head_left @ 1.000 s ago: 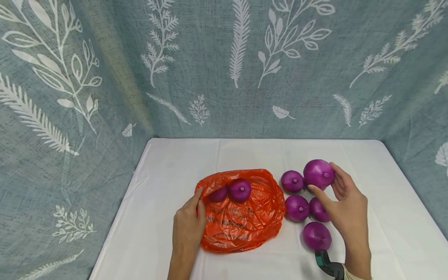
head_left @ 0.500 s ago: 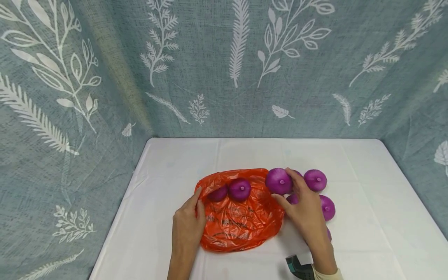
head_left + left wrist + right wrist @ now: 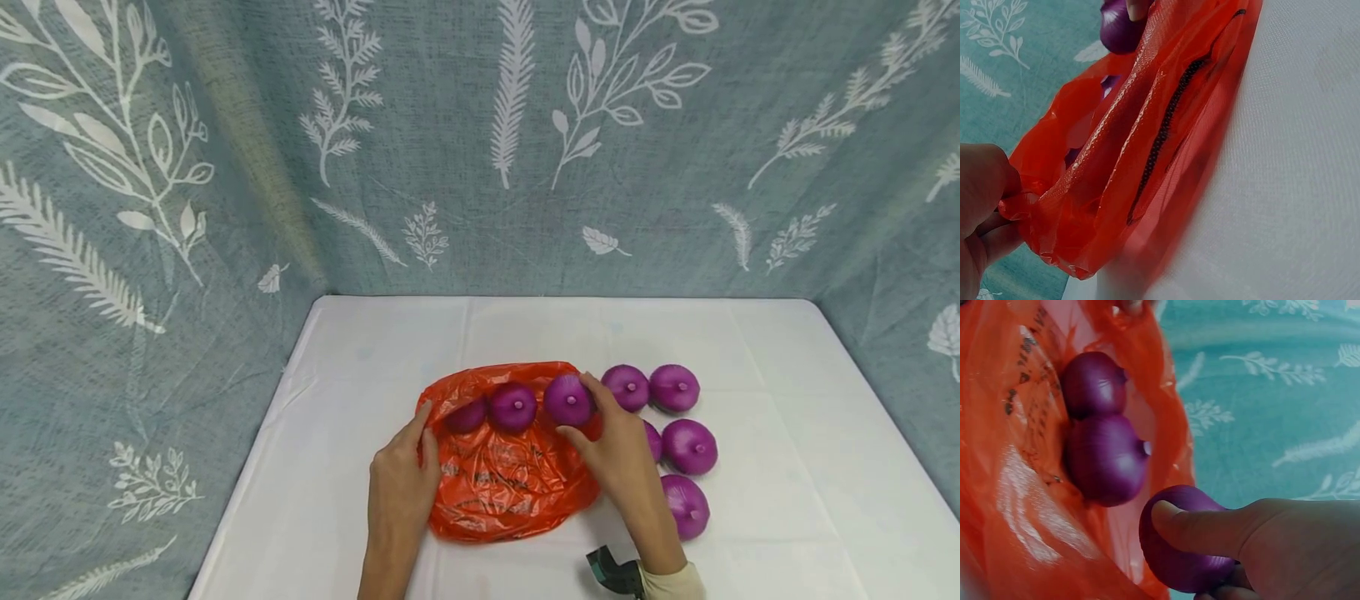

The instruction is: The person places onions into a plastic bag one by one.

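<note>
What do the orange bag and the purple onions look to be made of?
Orange bag: thin plastic film, glossy and translucent; it crinkles, shows highlights and carries black print. Purple onions, such as the one the right hand holds: probably moulded plastic replicas, given the uniform colour, smooth satin sheen and identical stem nubs; real onions cannot be ruled out.

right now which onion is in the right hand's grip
The onion at the orange bag's mouth, gripped by the right hand; two lie inside, the others sit untouched.

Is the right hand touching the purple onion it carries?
Touching: in the right wrist view the right hand grips the onion, thumb pressed flat against its skin.
</note>
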Demonstrator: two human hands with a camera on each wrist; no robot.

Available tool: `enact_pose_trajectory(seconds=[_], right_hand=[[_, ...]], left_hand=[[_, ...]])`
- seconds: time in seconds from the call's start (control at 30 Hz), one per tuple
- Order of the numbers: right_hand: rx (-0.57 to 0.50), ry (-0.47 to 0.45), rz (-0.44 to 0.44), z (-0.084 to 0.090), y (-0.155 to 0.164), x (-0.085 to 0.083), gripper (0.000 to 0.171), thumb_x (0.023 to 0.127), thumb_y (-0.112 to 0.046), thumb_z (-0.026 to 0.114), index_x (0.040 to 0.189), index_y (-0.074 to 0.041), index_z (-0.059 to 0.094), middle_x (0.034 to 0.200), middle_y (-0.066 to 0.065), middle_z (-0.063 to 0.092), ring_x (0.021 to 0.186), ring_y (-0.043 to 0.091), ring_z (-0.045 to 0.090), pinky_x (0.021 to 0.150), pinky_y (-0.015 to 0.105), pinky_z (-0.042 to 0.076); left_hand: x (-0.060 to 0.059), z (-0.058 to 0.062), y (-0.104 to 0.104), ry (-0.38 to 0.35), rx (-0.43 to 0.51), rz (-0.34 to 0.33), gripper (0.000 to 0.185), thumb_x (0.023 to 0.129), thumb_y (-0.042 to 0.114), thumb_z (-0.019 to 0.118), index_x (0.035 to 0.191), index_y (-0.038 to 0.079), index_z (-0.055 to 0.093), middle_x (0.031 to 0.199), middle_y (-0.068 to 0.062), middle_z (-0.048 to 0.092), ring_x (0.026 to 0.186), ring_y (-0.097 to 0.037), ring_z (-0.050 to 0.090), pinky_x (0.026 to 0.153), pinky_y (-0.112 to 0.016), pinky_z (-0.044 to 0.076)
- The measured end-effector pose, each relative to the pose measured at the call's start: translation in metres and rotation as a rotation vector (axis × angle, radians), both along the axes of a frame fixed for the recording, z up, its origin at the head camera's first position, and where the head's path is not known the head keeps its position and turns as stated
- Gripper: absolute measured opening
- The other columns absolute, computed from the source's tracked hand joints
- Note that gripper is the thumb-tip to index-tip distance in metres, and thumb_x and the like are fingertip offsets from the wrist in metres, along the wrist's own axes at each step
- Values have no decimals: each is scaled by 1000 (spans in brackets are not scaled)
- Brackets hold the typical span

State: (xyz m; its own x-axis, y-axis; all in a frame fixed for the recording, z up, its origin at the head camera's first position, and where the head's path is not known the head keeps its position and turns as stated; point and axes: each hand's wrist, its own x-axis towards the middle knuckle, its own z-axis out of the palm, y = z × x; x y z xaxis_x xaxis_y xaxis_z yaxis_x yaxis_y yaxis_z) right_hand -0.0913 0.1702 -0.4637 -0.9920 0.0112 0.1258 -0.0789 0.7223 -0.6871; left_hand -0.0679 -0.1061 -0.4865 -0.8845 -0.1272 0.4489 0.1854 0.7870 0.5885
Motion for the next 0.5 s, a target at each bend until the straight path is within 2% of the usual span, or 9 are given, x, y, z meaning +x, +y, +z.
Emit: enact_pose_trajectory(seconds=[0.03, 0.1, 0.2, 0.33, 0.5], right_hand=[[-2, -8, 1, -1, -1, -1, 79, 86, -18, 90, 155, -13, 52, 100, 14, 73, 68, 20, 56, 68, 37, 57], [-3, -21, 2, -3, -4, -2, 80, 86, -18, 90, 155, -13, 52, 108, 15, 74, 74, 22, 61, 73, 41, 61], [3, -31, -1, -6, -7, -3, 80, 85, -18, 91, 155, -13, 52, 125, 18, 74, 85, 25, 68, 84, 48, 64], [13, -46, 3, -9, -9, -5, 79, 86, -17, 91, 154, -11, 52, 129, 21, 72, 97, 31, 72, 90, 53, 62], [12, -64, 7, -12, -12, -6, 77, 87, -16, 90, 153, -9, 52, 137, 21, 68, 113, 37, 72, 96, 55, 59]], left_hand=[[0, 0, 0, 3, -1, -1, 38, 98, -2, 68, 136, -1, 70, 118, -24, 76, 79, -21, 73, 65, -35, 62], [0, 0, -1, 8, -4, -2, 38, 97, -2, 69, 136, -2, 70, 117, -24, 76, 72, -19, 68, 61, -33, 59], [-1, 1, -1, 12, -5, -2, 38, 97, -2, 69, 136, -1, 70, 119, -23, 75, 73, -19, 68, 61, -33, 59], [-1, 1, -1, 9, 0, -1, 38, 97, -2, 69, 135, -2, 70, 119, -24, 75, 81, -22, 73, 66, -36, 63], [-1, 1, 1, -5, 4, -5, 38, 98, -2, 68, 135, -2, 70, 116, -24, 76, 72, -20, 68, 62, -34, 61]])
